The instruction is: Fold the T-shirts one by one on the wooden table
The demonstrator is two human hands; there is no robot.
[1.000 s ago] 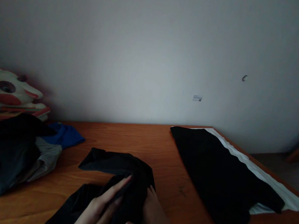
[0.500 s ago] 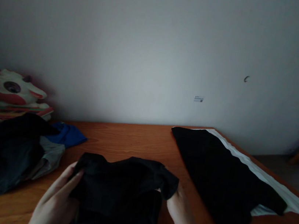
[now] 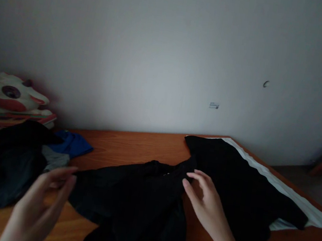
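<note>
A black garment (image 3: 138,193), which looks like a shirt with a small pale label at its neck, lies loosely spread and wrinkled on the wooden table. At its left end, my left hand (image 3: 40,203) is raised with thumb and fingers apart, holding nothing. My right hand (image 3: 207,205) hovers by the neck end on the right, a gap between thumb and fingertips. Farther right, another dark garment (image 3: 229,186) is laid flat on top of white cloth (image 3: 296,197). The lower edge of the near garment runs out of view.
On the left sit a dark heap of clothes (image 3: 5,162), a grey cloth (image 3: 54,158) and a blue cloth (image 3: 75,144). Behind them a cow plush toy (image 3: 15,94) rests by the wall (image 3: 158,56). The wooden tabletop (image 3: 121,147) ends at its right edge.
Both hands have let go of the black garment, which was bunched up between them and now lies more spread out. My left hand has moved left, and my right hand slightly up.
</note>
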